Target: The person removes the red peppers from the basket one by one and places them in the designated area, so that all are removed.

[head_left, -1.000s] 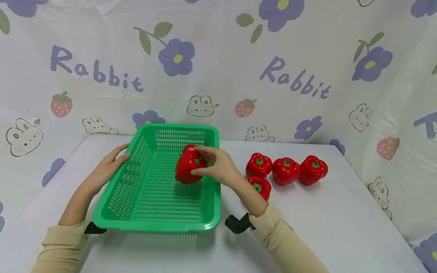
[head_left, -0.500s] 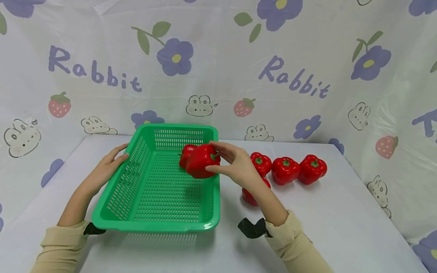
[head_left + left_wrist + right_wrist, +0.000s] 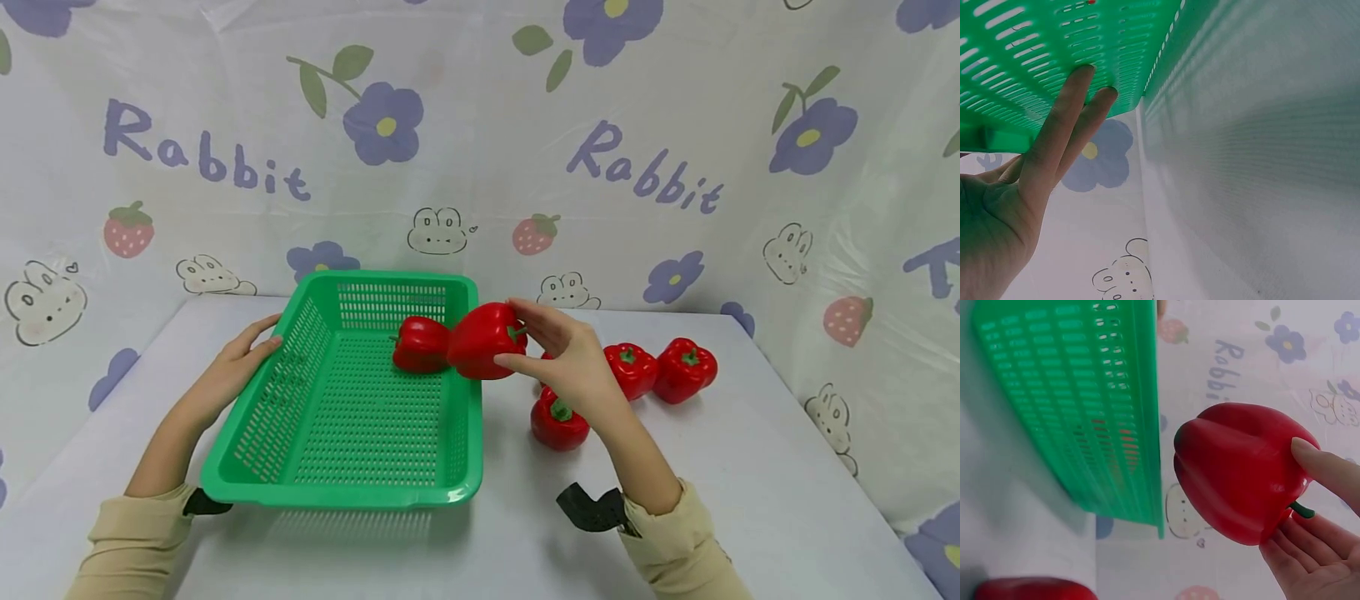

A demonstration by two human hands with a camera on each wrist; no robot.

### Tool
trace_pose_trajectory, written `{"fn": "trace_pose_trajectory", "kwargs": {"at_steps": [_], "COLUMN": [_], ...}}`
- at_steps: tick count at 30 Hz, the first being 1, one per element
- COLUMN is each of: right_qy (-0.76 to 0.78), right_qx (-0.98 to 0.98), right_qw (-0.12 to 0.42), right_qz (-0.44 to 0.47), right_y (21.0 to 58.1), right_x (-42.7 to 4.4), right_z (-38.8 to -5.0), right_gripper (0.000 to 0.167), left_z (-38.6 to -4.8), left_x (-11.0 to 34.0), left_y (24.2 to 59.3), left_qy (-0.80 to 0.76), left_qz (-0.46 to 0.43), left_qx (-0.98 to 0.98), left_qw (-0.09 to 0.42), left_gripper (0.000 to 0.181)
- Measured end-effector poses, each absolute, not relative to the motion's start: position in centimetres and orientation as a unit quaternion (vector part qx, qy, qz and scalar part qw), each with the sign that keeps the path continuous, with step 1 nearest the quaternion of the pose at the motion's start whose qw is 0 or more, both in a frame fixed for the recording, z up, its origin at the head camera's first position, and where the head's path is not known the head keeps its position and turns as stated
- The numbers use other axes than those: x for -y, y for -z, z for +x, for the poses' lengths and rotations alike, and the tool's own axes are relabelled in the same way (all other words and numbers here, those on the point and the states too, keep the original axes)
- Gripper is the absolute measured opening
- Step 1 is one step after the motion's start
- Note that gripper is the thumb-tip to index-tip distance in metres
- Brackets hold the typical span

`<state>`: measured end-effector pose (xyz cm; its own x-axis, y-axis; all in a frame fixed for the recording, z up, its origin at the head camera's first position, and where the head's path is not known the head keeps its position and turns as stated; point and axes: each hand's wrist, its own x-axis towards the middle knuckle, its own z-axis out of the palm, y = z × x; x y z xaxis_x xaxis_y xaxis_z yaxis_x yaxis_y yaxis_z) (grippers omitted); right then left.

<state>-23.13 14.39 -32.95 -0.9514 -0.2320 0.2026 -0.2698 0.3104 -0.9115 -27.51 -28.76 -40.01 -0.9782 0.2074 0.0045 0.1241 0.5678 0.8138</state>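
Note:
A red bell pepper [image 3: 486, 342] is pinched in my right hand [image 3: 576, 360], thumb on one side and fingers on the other. It is above the right rim of a green plastic basket [image 3: 337, 497]; in the right wrist view this bell pepper [image 3: 1241, 475] is apart from the basket wall, green stem toward the palm. Another red bell pepper [image 3: 420, 345] lies on its side in the basket. My left hand [image 3: 228, 375] rests against the basket's left side. In the left wrist view its straight fingers [image 3: 1060, 128] touch the outer perforated wall.
To the right on the white table [image 3: 720, 483] stand more red bell peppers: one nearer [image 3: 558, 423], one mostly hidden behind my right hand, and two farther right [image 3: 686, 371]. A patterned curtain [image 3: 480, 150] hangs behind the table.
My right hand has carried its bell pepper rightward and up, from inside the basket to above the right rim. The other pepper inside shows more fully. My left hand and the basket have stayed put.

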Motion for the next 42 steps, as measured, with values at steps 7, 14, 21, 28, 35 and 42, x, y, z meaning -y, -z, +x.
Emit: {"fn": "trace_pose_trajectory", "kwargs": {"at_steps": [7, 14, 21, 28, 35, 42], "right_qy": [-0.547, -0.540, -0.530, -0.518, -0.512, -0.498], "right_qx": [0.828, 0.837, 0.844, 0.853, 0.856, 0.865], "right_qw": [0.025, 0.026, 0.039, 0.045, 0.062, 0.059], "right_qz": [0.120, 0.085, 0.065, 0.045, 0.039, 0.019], "right_y": [33.0, 33.4, 33.5, 34.0, 34.8, 35.7], "right_x": [-16.5, -18.7, -20.7, -22.8, -24.6, -25.9], "right_z": [-22.6, -22.1, -21.2, -20.2, -19.2, -18.4], "right_gripper": [0.068, 0.070, 0.072, 0.073, 0.073, 0.075], "left_z": [-27.5, -27.5, -27.4, -27.5, -27.5, -27.6], "left_x": [28.8, 28.8, 28.7, 28.7, 28.8, 28.9], "left_y": [40.0, 40.1, 40.0, 40.2, 40.3, 40.4], "left_qy": [-0.456, -0.458, -0.463, -0.466, -0.471, -0.463], "left_qz": [0.093, 0.095, 0.097, 0.098, 0.099, 0.098], "left_qx": [-0.884, -0.883, -0.880, -0.878, -0.875, -0.880], "left_qw": [0.045, 0.045, 0.046, 0.046, 0.047, 0.044], "left_gripper": [0.063, 0.063, 0.063, 0.062, 0.063, 0.062]}}
